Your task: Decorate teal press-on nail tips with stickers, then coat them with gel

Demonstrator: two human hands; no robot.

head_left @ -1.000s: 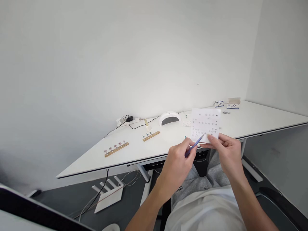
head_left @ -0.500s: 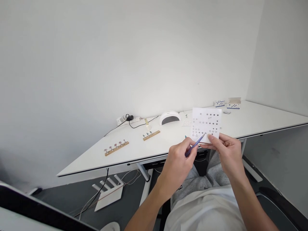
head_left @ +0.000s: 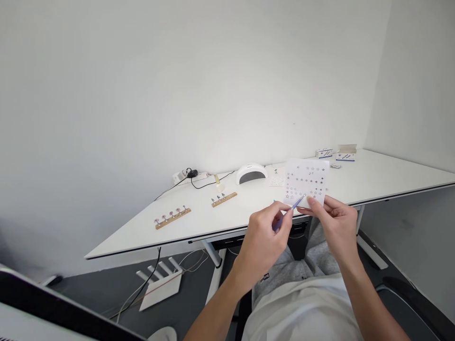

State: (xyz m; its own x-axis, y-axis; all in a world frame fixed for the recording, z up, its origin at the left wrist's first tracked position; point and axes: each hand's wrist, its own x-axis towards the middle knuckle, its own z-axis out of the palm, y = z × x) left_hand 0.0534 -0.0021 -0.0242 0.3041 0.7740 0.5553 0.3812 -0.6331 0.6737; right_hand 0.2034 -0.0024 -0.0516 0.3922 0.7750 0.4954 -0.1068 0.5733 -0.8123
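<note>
Sticker sheet (head_left: pixel 306 182) stars too small, blurred

The sticker sheet (head_left: pixel 306 182) looks like thin, slightly glossy paper. The tweezers (head_left: pixel 290 210) seem smooth, coated blue. The table (head_left: pixel 373 177) top is smooth matt white. At nine o'clock, two nail holders (head_left: pixel 172 218) have pale wooden bases. The lamp (head_left: pixel 250 173) is glossy white plastic.

Bare forearms, white shirt (head_left: pixel 302 312), seemingly grey sweatpants (head_left: pixel 284 270).

White table (head_left: pixel 373 180): nail lamp (head_left: pixel 250 173), two wooden strips (head_left: pixel 172 218), small boxes (head_left: pixel 345 153)
</note>
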